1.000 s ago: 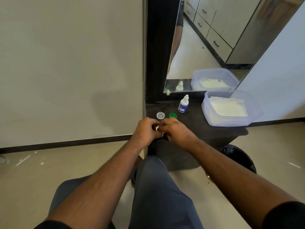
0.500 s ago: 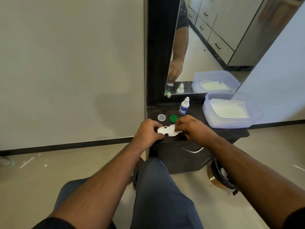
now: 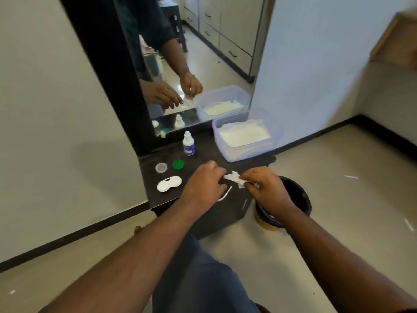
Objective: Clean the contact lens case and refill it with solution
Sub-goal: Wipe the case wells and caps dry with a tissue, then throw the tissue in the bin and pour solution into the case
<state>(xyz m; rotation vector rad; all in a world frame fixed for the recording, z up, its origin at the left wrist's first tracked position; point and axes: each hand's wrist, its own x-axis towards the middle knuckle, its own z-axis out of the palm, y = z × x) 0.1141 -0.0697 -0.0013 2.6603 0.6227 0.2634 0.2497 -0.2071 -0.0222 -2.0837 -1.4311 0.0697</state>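
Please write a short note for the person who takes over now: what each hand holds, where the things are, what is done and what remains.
Left hand: grip closed near one end of the crumpled tissue; actual hold unclear.
Right hand: grip closed on the tissue's other end, next to the black bin.
Lens case lies open on the dark shelf. Clear cap and green cap sit behind it, both off. Solution bottle stands upright, capped. Tub of tissues is at the back right.
Done: caps removed.
Left: probably bin the tissue, refill the case, screw on caps.
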